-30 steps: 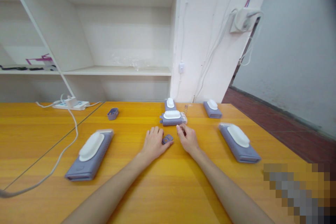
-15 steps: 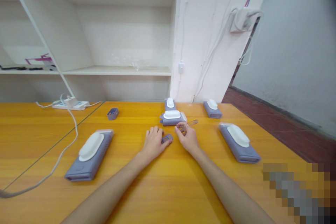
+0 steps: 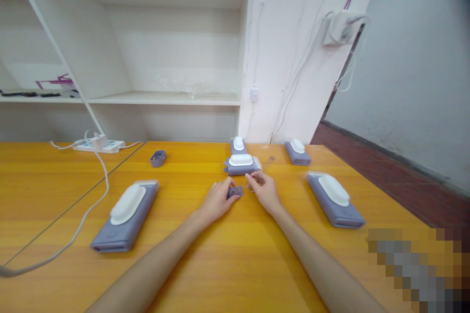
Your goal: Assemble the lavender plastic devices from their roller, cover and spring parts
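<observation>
My left hand [image 3: 216,199] pinches a small purple plastic piece [image 3: 235,191] and holds it just above the orange table [image 3: 227,259]. My right hand [image 3: 265,191] is closed on a thin clear stick-like tool [image 3: 267,162] that points up and to the right, its fingertips close to the purple piece. Just beyond both hands lies a purple device with a white top [image 3: 240,164], and another one [image 3: 238,145] stands behind it.
Larger purple-and-white devices lie at the left [image 3: 127,215] and right [image 3: 335,198], a smaller one [image 3: 297,152] at the back right. A small purple tray [image 3: 158,158] and a power strip [image 3: 97,145] with a trailing white cable sit at the back left. White shelving stands behind.
My left hand has curled from flat on the table into a pinch and lifted the purple piece. My right hand has taken up the clear tool and moved it toward the piece.
</observation>
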Demonstrator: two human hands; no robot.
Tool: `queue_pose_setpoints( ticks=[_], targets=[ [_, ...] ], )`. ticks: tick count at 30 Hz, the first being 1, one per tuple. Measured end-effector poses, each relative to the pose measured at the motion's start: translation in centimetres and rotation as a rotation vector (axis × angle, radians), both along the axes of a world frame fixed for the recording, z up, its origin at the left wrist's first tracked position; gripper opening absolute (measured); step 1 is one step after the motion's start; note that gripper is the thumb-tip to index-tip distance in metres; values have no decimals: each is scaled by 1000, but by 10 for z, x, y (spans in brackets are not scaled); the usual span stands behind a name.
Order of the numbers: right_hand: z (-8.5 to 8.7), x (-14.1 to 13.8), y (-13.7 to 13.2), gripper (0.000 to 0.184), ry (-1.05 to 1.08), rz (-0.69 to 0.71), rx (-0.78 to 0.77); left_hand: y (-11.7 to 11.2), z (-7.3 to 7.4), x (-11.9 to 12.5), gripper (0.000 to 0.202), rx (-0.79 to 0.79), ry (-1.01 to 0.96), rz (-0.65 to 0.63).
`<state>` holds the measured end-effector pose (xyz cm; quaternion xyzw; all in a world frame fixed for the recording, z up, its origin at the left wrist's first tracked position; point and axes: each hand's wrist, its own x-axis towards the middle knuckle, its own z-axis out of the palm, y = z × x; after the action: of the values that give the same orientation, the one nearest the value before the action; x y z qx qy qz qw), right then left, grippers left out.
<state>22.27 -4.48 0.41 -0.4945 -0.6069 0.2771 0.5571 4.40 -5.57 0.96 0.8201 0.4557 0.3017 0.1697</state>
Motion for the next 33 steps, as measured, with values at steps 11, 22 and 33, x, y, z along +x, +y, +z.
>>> queue_pose_setpoints(
  ticks=[11,22,33],
  targets=[
    [1,-1,1,31,-22,-17,44,4,-4,5,16,-68,-276,23],
    [6,-1,-3,28,88,108,-87,14,-12,9,30,-323,-585,100],
    [0,-3,-3,28,18,72,-37,15,-4,6,34,-332,-726,135]
  ],
)
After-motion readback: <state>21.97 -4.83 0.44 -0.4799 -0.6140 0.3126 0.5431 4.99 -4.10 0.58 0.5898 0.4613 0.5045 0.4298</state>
